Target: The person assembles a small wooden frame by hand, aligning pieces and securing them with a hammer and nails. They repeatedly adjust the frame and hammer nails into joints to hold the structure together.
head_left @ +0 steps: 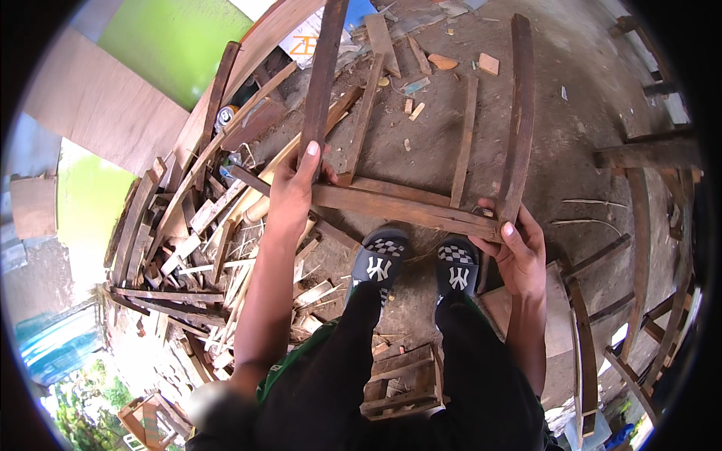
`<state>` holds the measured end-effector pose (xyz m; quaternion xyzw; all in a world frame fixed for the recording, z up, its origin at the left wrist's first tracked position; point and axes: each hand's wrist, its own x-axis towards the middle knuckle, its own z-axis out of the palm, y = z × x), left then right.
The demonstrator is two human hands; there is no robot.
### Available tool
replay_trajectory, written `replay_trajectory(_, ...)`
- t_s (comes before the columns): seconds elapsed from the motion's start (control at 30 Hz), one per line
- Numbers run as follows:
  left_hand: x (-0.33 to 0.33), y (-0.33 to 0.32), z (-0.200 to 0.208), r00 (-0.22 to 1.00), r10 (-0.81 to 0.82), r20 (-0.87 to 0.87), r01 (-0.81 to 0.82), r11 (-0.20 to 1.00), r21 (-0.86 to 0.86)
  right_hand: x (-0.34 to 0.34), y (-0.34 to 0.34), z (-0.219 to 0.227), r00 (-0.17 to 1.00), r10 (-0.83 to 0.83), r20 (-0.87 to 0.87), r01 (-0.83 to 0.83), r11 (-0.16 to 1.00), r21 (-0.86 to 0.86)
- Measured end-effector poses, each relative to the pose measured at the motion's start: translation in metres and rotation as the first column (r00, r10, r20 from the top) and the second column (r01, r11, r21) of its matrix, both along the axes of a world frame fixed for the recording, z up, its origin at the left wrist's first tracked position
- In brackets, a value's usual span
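Centrally, a dark-brown, straight-barred wooden frame (406, 210) extended toward the far side: the bare left hand (293, 184) pinched its near left corner, the bare right hand (521, 254) its near right.

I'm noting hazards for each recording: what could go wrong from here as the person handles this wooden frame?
If the left hand or right hand slips, the wooden frame could drop toward the slippers.
Both hands are bare, so splinters seem possible.
The scrap wood heaped on the left might trip a sideways step.
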<state>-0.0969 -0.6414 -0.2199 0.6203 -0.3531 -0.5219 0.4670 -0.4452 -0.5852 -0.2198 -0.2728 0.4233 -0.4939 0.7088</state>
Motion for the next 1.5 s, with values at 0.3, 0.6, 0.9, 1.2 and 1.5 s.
replay_trajectory(0.3, -0.004, 0.0, -0.003, 0.999, -0.035, -0.005, 0.035, 0.997, -0.07, -0.009, 0.006, -0.015, 0.996, 0.055, -0.065, -0.055, 0.998, 0.012)
replay_trajectory(0.6, -0.003, -0.003, -0.018, 0.979, -0.184, -0.085, 0.174, 0.978, -0.113, -0.016, 0.012, -0.014, 0.981, 0.027, -0.19, -0.014, 0.998, 0.067)
replay_trajectory(0.9, -0.006, -0.005, -0.023, 0.974, -0.172, -0.15, 0.151, 0.979, -0.139, -0.008, 0.024, -0.007, 0.986, 0.047, -0.163, -0.027, 0.992, 0.12)
replay_trajectory(1.2, -0.004, -0.005, -0.019, 0.986, -0.165, -0.028, 0.163, 0.983, -0.081, -0.006, 0.016, -0.029, 0.968, -0.073, -0.24, 0.102, 0.988, 0.112)
replay_trajectory(1.5, -0.005, -0.003, -0.007, 0.984, -0.158, -0.077, 0.161, 0.986, 0.037, -0.004, 0.017, -0.03, 0.983, -0.077, -0.165, 0.103, 0.983, 0.154)
